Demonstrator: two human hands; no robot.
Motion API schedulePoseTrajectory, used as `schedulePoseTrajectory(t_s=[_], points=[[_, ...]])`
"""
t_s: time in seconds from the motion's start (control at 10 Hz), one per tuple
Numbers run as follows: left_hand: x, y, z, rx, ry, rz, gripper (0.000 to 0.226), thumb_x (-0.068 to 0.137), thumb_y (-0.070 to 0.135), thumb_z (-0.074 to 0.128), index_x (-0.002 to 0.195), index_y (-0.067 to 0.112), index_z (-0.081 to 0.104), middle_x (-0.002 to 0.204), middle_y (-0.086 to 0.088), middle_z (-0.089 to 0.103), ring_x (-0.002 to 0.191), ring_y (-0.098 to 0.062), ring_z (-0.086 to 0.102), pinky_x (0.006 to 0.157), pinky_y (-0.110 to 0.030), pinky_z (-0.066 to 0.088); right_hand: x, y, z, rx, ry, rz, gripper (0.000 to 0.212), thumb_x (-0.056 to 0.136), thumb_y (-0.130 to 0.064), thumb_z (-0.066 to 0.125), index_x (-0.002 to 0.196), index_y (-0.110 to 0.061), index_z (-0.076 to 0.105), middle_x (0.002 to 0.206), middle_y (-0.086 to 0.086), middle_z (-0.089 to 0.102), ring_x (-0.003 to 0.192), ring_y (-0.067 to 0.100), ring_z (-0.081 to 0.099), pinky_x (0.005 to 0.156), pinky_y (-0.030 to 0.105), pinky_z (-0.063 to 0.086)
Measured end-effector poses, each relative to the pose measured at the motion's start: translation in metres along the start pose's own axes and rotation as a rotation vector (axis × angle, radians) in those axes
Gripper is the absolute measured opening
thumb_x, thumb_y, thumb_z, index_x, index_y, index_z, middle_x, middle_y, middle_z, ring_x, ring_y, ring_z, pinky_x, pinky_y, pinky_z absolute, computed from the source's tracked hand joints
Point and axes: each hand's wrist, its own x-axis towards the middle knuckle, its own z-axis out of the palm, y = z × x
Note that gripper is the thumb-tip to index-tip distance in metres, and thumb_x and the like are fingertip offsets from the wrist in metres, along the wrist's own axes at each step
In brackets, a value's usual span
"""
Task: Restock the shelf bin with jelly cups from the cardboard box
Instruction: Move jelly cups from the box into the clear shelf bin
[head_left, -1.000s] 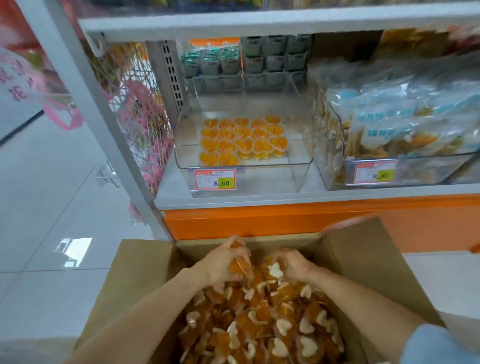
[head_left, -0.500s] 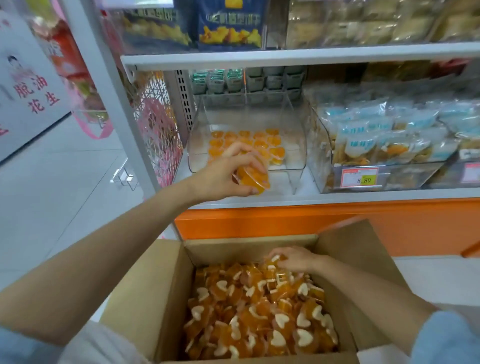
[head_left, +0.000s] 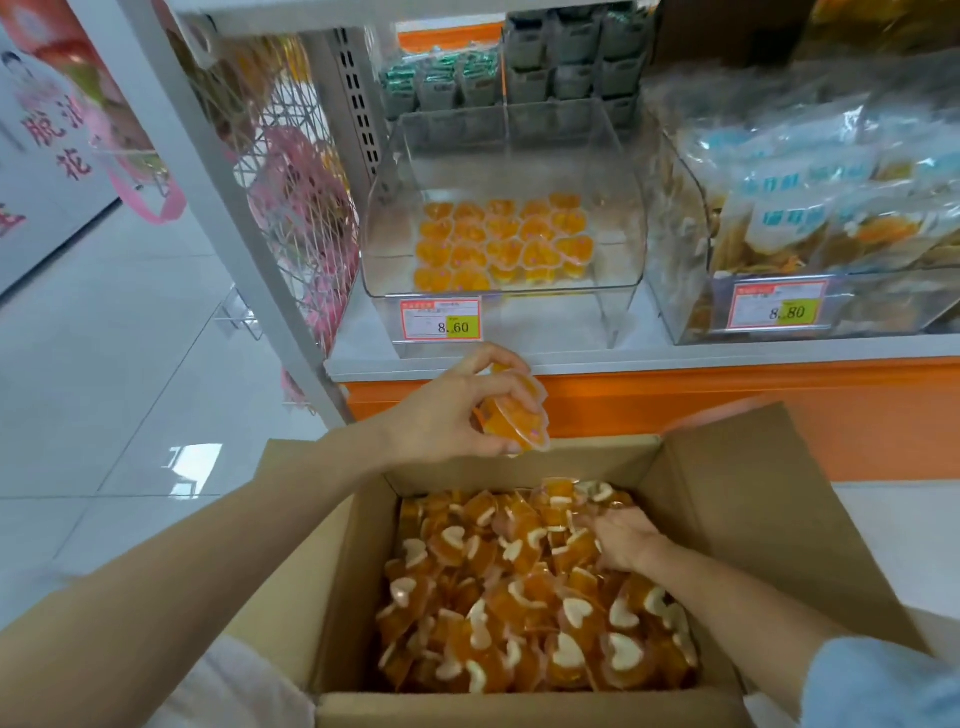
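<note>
Orange jelly cups (head_left: 519, 421) are gripped by the left hand (head_left: 447, 410); below it, the right hand (head_left: 623, 538) is half buried in the cardboard box (head_left: 343, 561), grip unreadable.

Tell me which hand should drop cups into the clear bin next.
Left. The left hand grips jelly cups just below the shelf bin; the right hand is down in the cardboard box, among the loose cups.

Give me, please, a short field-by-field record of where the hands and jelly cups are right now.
Left hand: grips a few jelly cups above the far side of the cardboard box
Right hand: fingers among boxed cups; grip unclear
Shelf bin: clear, mostly bare, a patch of bin cups on its floor
Price tag: 8.60
</note>
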Motion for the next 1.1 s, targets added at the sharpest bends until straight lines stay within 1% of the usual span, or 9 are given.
schedulePoseTrajectory(t_s=[0.1, 0.3, 0.4, 0.6, 0.7, 0.8, 0.9, 1.0, 1.1], points=[[0.002, 0.001, 0.004, 0.007, 0.001, -0.001, 0.037, 0.075, 0.009, 0.075, 0.109, 0.019, 0.064, 0.12, 0.02, 0.036, 0.12, 0.009, 0.035, 0.086, -0.006, 0.04, -0.016, -0.014, -0.008, -0.442, -0.076, -0.18, 0.041, 0.09, -0.032, 0.053, 0.13, -0.024, 0.05, 0.129, 0.007, 0.056, 0.118, 0.026, 0.054, 0.095, 0.033, 0.046], [-0.005, 0.0, 0.007, 0.023, -0.023, -0.001, 0.037, 0.075, 0.012, 0.075, 0.108, 0.024, 0.063, 0.122, 0.019, 0.037, 0.126, -0.003, 0.033, 0.079, -0.004, 0.04, -0.048, -0.037, -0.051, -0.29, -0.136, -0.202, 0.042, 0.086, -0.048, 0.059, 0.12, -0.023, 0.055, 0.12, 0.002, 0.057, 0.109, 0.022, 0.056, 0.087, 0.032, 0.046], [-0.004, 0.003, 0.001, 0.055, 0.007, 0.007, 0.036, 0.073, 0.014, 0.076, 0.107, 0.018, 0.065, 0.119, 0.014, 0.041, 0.125, -0.007, 0.035, 0.075, 0.0, 0.038, -0.077, -0.065, -0.108, -0.138, -0.197, -0.329, 0.045, 0.081, -0.038, 0.07, 0.121, -0.022, 0.055, 0.113, 0.0, 0.057, 0.099, 0.017, 0.054, 0.082, 0.031, 0.046], [0.007, 0.037, -0.061, 0.175, 0.319, -0.016, 0.037, 0.07, 0.011, 0.08, 0.104, 0.013, 0.066, 0.121, -0.004, 0.04, 0.105, -0.006, 0.045, 0.074, -0.003, 0.039, -0.158, -0.113, -0.224, 0.031, -0.011, -0.475, 0.042, 0.074, -0.033, 0.078, 0.111, -0.025, 0.059, 0.084, -0.013, 0.054, 0.076, 0.001, 0.05, 0.065, 0.017, 0.04], [0.024, 0.039, -0.101, 0.24, 0.392, -0.055, 0.038, 0.071, 0.009, 0.079, 0.107, 0.008, 0.066, 0.111, 0.001, 0.04, 0.116, -0.008, 0.035, 0.087, -0.004, 0.031, -0.185, -0.127, -0.273, 0.251, 0.136, -0.489, 0.037, 0.075, -0.03, 0.077, 0.107, -0.021, 0.061, 0.092, 0.004, 0.065, 0.082, 0.013, 0.059, 0.073, 0.024, 0.046], [0.06, 0.024, -0.126, 0.309, 0.354, -0.178, 0.039, 0.073, 0.011, 0.077, 0.11, 0.007, 0.065, 0.119, -0.008, 0.042, 0.124, -0.019, 0.036, 0.099, -0.014, 0.028, -0.173, -0.148, -0.312, 0.457, 0.392, -0.446, 0.031, 0.074, -0.023, 0.078, 0.1, -0.016, 0.062, 0.082, 0.002, 0.061, 0.081, 0.016, 0.056, 0.069, 0.021, 0.046], [0.099, -0.002, -0.134, 0.371, 0.259, -0.328, 0.042, 0.073, 0.018, 0.078, 0.112, 0.011, 0.064, 0.13, -0.016, 0.041, 0.128, -0.027, 0.036, 0.105, -0.025, 0.032, -0.131, -0.167, -0.334, 0.413, 0.52, -0.317, 0.03, 0.076, -0.029, 0.077, 0.099, -0.015, 0.064, 0.08, -0.002, 0.058, 0.079, 0.012, 0.055, 0.047, 0.014, 0.041], [0.126, -0.027, -0.134, 0.424, 0.168, -0.409, 0.045, 0.076, 0.022, 0.076, 0.117, 0.012, 0.062, 0.128, -0.01, 0.044, 0.124, -0.025, 0.039, 0.098, -0.024, 0.032, -0.084, -0.18, -0.34, 0.346, 0.522, -0.221, 0.034, 0.077, -0.032, 0.075, 0.099, -0.007, 0.067, 0.086, 0.007, 0.065, 0.078, 0.021, 0.062, 0.05, 0.019, 0.048], [0.14, -0.051, -0.131, 0.477, 0.148, -0.455, 0.045, 0.078, 0.025, 0.072, 0.121, 0.015, 0.059, 0.115, -0.001, 0.037, 0.11, -0.022, 0.045, 0.084, -0.019, 0.033, -0.041, -0.186, -0.34, 0.265, 0.519, -0.135, 0.029, 0.078, -0.032, 0.072, 0.088, -0.005, 0.071, 0.089, 0.011, 0.071, 0.084, 0.024, 0.067, 0.067, 0.031, 0.052]])
